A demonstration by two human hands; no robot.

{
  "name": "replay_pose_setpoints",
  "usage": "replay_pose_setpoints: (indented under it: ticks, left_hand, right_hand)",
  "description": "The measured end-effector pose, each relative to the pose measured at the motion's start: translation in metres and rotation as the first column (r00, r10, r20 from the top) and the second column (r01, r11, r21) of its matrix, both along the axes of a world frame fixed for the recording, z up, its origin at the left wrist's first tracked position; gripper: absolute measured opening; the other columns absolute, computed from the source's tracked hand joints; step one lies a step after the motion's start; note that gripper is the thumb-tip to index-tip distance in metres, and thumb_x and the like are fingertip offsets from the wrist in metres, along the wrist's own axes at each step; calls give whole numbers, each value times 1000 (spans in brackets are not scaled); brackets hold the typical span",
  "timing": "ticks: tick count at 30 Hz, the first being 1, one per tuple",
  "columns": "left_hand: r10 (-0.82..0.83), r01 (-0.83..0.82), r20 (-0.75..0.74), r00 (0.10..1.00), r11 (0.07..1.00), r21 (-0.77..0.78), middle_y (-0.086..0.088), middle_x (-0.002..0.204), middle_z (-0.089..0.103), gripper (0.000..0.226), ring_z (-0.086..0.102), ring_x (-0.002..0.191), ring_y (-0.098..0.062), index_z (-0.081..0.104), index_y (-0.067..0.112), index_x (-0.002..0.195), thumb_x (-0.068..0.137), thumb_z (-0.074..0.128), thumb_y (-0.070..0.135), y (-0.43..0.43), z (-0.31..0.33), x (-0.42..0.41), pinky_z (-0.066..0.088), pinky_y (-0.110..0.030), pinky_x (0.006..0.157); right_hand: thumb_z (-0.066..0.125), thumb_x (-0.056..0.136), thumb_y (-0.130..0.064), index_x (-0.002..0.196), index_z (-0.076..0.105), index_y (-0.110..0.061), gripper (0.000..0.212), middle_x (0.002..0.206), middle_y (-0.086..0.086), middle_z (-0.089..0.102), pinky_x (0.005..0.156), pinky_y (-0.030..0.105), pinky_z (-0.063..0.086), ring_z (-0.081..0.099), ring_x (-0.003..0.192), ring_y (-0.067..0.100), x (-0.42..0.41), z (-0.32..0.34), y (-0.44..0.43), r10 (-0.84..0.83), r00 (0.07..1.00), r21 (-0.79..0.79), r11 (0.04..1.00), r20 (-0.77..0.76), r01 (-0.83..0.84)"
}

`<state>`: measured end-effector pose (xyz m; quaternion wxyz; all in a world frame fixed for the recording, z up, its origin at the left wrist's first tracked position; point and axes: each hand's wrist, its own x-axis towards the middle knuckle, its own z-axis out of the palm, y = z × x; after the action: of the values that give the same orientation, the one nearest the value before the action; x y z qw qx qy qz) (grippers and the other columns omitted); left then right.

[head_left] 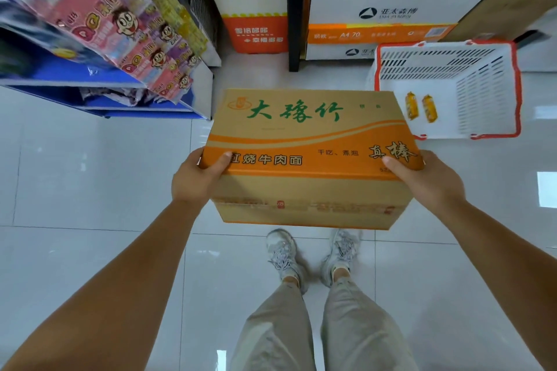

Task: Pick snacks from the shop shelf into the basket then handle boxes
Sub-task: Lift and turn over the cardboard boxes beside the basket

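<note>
My left hand (196, 178) and my right hand (422, 181) each grasp one near corner of the carton (307, 141), thumbs on top; the other fingers are hidden. The carton hangs above the floor before my shoes. At 2 o'clock stands the basket (517, 90), with two yellow snack packets (411, 105) inside. I judge the box step is running; next I must carry it level and choose a place for it.
</note>
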<state>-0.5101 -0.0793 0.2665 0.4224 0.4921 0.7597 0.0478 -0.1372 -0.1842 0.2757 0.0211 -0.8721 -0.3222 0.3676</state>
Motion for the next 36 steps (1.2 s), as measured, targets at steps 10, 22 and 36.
replay_pose_setpoints:
  ticks: [10,22,36]
  left_hand:
    - [9,-11,47,999,1000,24,5,122,66,63,62,109,-23,57,31,132,83,57,71,-3,0,-1,52,-48,98]
    - [140,-119,148,979,983,-141,1,119,62,59,60,112,-21,48,17,129,83,76,42,-23,-30,-14,48,-37,98]
    - [729,-638,244,640,681,-359,-3,118,65,75,67,104,-27,49,24,132,69,90,26,-79,-85,-7,61,-44,79]
  right_hand:
    - [49,83,-76,121,58,-22,67,99,-2,62,76,37,43,57,87,24,-1,-4,-3,21,999,36,999,27,-22]
    - [73,78,-56,139,35,-6,88,132,12,57,90,42,45,56,120,37,-36,-36,-40,-254,942,-65,967,-222,245]
    - [52,83,-74,157,-7,-29,105,166,4,2,124,47,1,-1,153,25,-116,-72,142,679,734,35,734,-10,-678]
